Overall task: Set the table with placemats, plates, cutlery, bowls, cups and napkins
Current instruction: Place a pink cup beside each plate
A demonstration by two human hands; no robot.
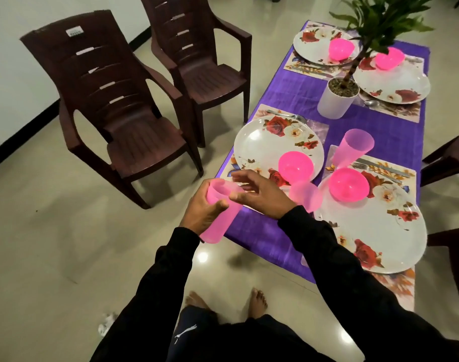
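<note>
Off the tabletop's (374, 131) near-left corner, left hand (202, 205) wraps a tall translucent pink plastic cup stack (219, 218); right hand (259, 193), fingers loosely spread, holds nothing at its rim. Blurred pink cup (305, 195) just beyond, beside floral plates.

Pink translucent cups (355, 148), hot-pink bowls (349, 183), white plates (278, 147) w/ red & cream roses, floral placemats (395, 176), purple cloth on worktop (296, 92); dark brown chairs (113, 108), black sleeves (335, 246).
</note>
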